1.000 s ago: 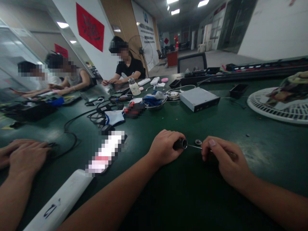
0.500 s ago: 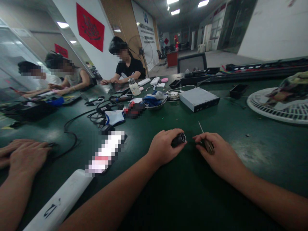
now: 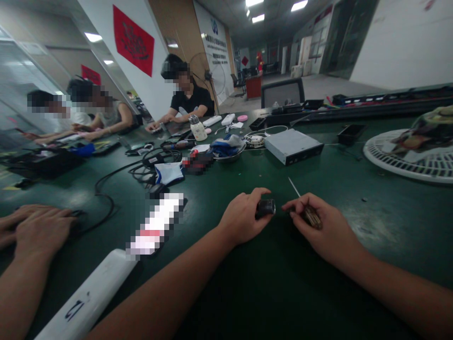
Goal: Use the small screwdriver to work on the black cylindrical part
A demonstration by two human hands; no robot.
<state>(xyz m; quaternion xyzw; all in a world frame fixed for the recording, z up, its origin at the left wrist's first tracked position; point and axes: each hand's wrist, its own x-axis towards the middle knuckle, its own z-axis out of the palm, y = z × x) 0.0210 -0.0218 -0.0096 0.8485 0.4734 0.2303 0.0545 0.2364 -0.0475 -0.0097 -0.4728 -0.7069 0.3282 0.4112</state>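
Observation:
My left hand [image 3: 242, 216] is closed around a short black cylinder [image 3: 266, 208], whose round end points right; the index finger is a little lifted above it. To the right, my right hand [image 3: 320, 224] holds a screwdriver [image 3: 312, 217] by its brownish handle, the thin metal shaft pointing up and left. The thumb and index finger of that hand come close together at the left, and whether something small sits between them is too dark to tell. A gap of green table [image 3: 262, 269] separates the two hands.
A grey disc drive [image 3: 293, 145] lies ahead, with a bowl of blue and white cloth [image 3: 228, 145] left of it. A white fan grille [image 3: 375, 153] is at right. A lit phone [image 3: 157, 224], a white case [image 3: 92, 288] and another person's hands [image 3: 42, 229] are at left.
The black cylinder has turned in my left hand, so its end faces right, and the index finger has lifted. The screwdriver has tilted further left, and my right hand has shifted slightly right.

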